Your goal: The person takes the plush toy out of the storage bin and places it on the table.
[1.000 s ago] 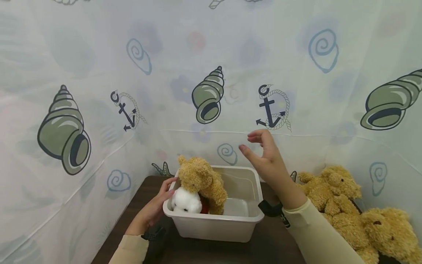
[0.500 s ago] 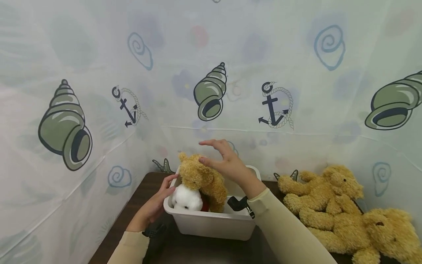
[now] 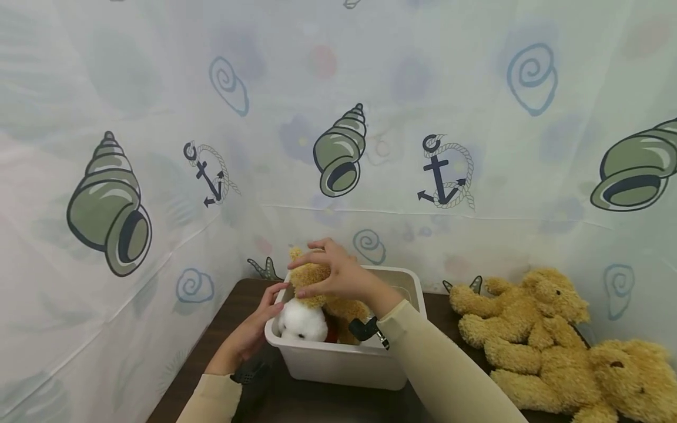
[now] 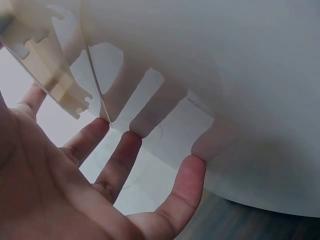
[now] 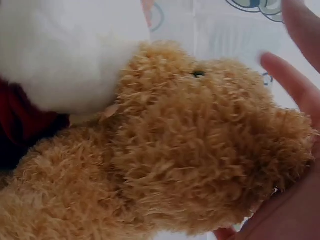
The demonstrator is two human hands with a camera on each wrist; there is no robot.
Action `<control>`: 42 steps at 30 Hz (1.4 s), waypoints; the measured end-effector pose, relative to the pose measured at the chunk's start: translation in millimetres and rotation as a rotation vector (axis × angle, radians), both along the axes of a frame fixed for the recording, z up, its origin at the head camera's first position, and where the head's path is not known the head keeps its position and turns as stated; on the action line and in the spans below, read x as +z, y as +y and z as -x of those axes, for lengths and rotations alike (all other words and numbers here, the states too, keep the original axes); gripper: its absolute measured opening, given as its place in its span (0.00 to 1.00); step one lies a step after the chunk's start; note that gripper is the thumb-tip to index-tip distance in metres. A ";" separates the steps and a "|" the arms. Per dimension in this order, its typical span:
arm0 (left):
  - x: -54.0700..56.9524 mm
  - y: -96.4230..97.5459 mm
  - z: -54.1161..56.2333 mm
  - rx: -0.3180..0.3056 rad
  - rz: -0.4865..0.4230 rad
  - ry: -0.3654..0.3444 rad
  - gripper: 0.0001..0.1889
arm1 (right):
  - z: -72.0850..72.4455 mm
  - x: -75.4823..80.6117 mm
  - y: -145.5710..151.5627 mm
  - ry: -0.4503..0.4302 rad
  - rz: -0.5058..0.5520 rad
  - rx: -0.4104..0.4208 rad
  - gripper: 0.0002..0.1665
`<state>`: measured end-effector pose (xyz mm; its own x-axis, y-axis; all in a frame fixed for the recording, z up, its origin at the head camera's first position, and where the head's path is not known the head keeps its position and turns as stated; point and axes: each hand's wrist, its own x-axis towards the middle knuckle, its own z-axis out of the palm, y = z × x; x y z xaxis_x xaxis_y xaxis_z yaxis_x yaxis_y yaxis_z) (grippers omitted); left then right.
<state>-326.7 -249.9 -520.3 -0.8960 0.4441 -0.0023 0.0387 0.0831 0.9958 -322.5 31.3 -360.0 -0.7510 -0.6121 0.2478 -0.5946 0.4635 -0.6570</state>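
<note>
At the left, the left hand [image 3: 251, 335] touches the side of a white plastic tub [image 3: 341, 369]; its grip is wide, fingers spread and fingertips flat to the wall, probably best pressed lightly, just enough to steady it. Inside, at the tub's left end, sits a white plush toy [image 3: 300, 321] with red clothing, and a golden teddy bear [image 5: 200, 145] leans against it, heads touching. The right hand [image 3: 342, 276] is at the bear's head, thumb and fingers wide around it, not closed. A good hold would likely squeeze both sides evenly, deep into the fur, clear of the white toy. Farther right, an upper bear [image 3: 510, 311] and a lower bear [image 3: 563, 370] lie together on the surface [image 3: 338, 406].
</note>
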 end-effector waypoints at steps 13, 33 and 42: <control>0.5 0.4 0.8 -0.004 -0.011 -0.023 0.31 | -5.6 -2.5 7.8 0.040 -0.131 -0.151 0.33; 0.6 0.3 5.0 -0.013 -0.003 0.007 0.33 | -5.3 -3.1 29.9 0.235 -0.315 -0.371 0.51; 1.6 2.6 2.3 0.019 0.000 0.005 0.32 | -9.0 -4.1 36.7 0.162 -0.288 -0.415 0.58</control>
